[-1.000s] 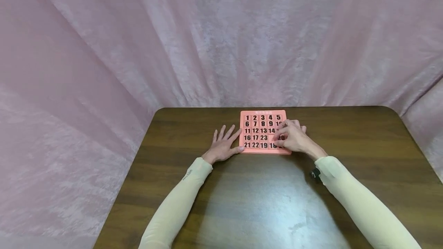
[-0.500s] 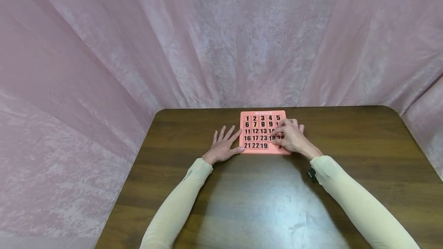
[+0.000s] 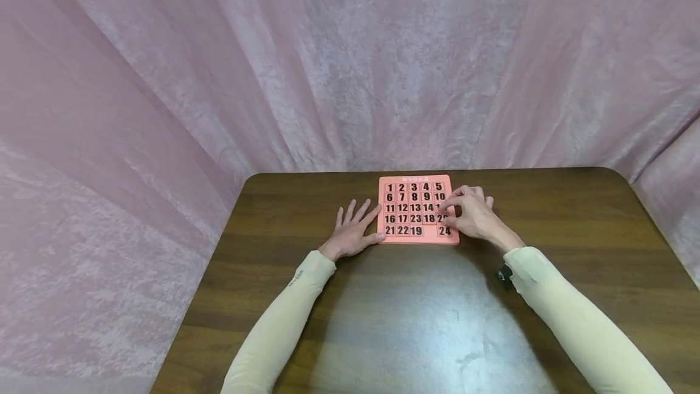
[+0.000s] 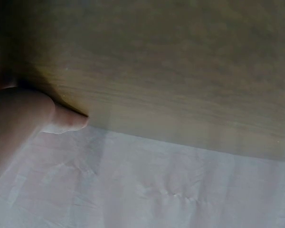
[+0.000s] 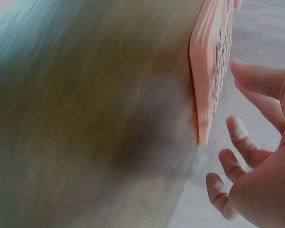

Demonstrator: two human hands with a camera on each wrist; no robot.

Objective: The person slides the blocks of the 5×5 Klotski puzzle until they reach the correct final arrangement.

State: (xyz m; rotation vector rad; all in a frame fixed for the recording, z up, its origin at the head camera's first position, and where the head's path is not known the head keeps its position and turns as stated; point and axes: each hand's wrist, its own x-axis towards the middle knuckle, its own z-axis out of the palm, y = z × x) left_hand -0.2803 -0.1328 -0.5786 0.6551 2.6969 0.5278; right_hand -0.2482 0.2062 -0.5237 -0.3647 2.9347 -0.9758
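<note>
A pink sliding number puzzle lies flat at the back middle of the table. In its fourth row the tile marked 18 sits right of 23, and a gap in the bottom row parts 19 and 24. My left hand lies with spread fingers, index finger and thumb tip at the puzzle's left edge. Over the right side hovers my right hand, thumb and index finger apart with nothing between them, covering part of the right column. In the right wrist view, those fingers are loosely bent beside the puzzle's edge.
The brown wooden table has rounded back corners. Behind it and to the left hang pink velvet curtains. A dark object shows at the right sleeve's cuff.
The 18 tile has moved up from the bottom row into the fourth row, under the right hand's fingers. Since then the right hand has drawn back rightward. The left hand stays in place.
</note>
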